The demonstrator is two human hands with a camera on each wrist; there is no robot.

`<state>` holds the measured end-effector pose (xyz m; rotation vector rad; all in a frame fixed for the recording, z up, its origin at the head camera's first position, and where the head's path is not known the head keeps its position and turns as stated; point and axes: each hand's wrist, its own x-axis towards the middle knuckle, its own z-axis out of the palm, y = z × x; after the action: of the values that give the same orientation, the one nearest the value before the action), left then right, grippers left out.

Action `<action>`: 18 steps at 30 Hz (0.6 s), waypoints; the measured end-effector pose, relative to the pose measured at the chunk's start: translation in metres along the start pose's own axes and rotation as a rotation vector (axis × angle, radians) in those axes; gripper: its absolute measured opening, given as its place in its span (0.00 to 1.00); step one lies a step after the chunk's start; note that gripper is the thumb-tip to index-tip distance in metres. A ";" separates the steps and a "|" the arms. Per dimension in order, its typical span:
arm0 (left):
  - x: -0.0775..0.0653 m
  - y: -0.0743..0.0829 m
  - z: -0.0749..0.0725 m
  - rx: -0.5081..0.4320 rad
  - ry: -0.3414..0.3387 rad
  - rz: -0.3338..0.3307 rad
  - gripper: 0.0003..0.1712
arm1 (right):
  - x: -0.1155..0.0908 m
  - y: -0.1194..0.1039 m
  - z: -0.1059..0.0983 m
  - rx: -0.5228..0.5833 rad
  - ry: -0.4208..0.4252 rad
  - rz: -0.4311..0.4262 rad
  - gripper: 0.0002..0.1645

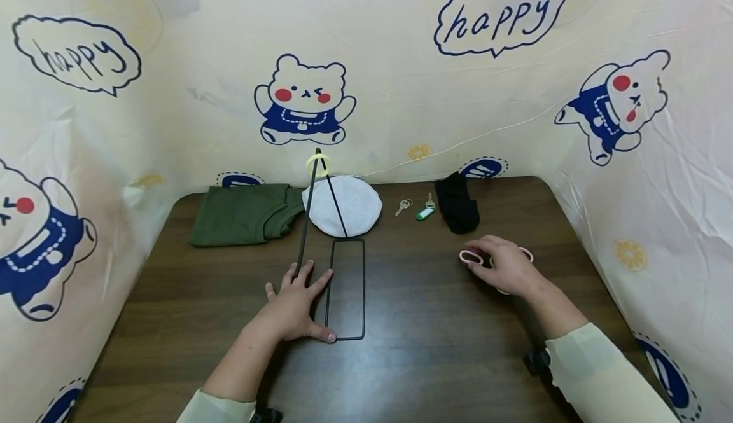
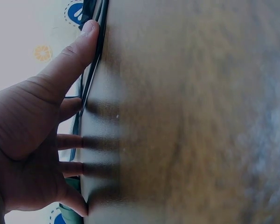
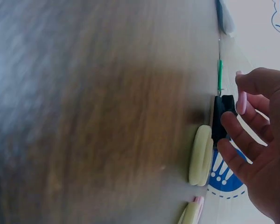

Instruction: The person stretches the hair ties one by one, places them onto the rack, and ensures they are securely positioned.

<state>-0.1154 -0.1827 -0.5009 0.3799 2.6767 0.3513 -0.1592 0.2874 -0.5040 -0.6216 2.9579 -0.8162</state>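
A black wire stand (image 1: pixel 364 289) has a flat rectangular base and a tall peaked frame. A pale yellow ring (image 1: pixel 316 157) hangs around its peak. My left hand (image 1: pixel 294 312) spreads its fingers over the left side of the base, with the thumb (image 2: pixel 91 35) pressing the near corner. On the right, my right hand (image 1: pixel 506 267) pinches a pink ring (image 3: pixel 241 95) between thumb and fingers, raised above the table. Under that hand, pale yellow rings (image 3: pixel 200 156) lie on the table, with another pink ring (image 3: pixel 199 201) near them; the hand partly hides them in the head view.
Along the back edge of the brown table (image 1: pixel 424 321) lie a folded green cloth (image 1: pixel 243 213), a white mesh cap-like item (image 1: pixel 355 207), a small key (image 1: pixel 403 207), a key with a green tag (image 1: pixel 426 212) and a folded black cloth (image 1: pixel 457 203). A printed curtain (image 1: pixel 389 92) surrounds the table.
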 end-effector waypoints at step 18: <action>0.000 0.000 0.001 -0.008 -0.001 -0.002 0.77 | 0.010 -0.037 -0.008 0.052 0.085 -0.134 0.17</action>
<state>-0.1151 -0.1821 -0.5016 0.3742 2.6735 0.3610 -0.1559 0.2588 -0.4780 -0.8090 2.9860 -0.9491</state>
